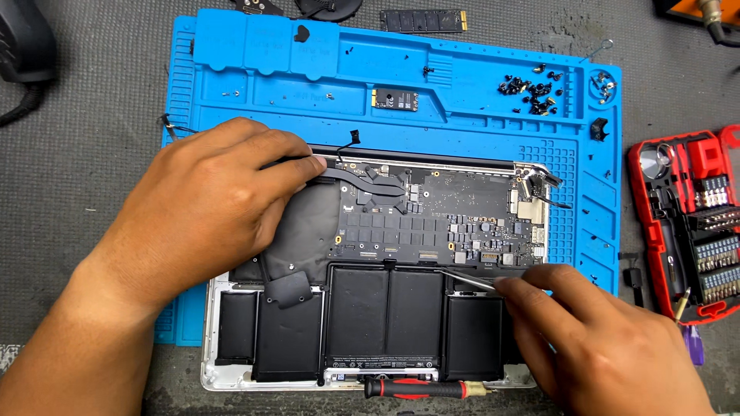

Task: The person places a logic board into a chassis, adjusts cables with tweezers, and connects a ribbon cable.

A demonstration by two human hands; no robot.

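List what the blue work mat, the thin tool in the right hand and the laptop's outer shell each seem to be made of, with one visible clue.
Blue work mat: probably soft silicone or rubber; matte, with moulded trays and ridges.
Thin tool pinched by the right hand: likely steel; slim, with a bright glint.
Laptop shell: apparently aluminium; pale silver, dull sheen at the rim.

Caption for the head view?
Left hand steadies an opened laptop on a blue repair mat while the right hand works tweezers.

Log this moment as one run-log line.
left hand: pressing logic board top-left edge | right hand: holding tweezers at board's lower edge | laptop: open on blue mat
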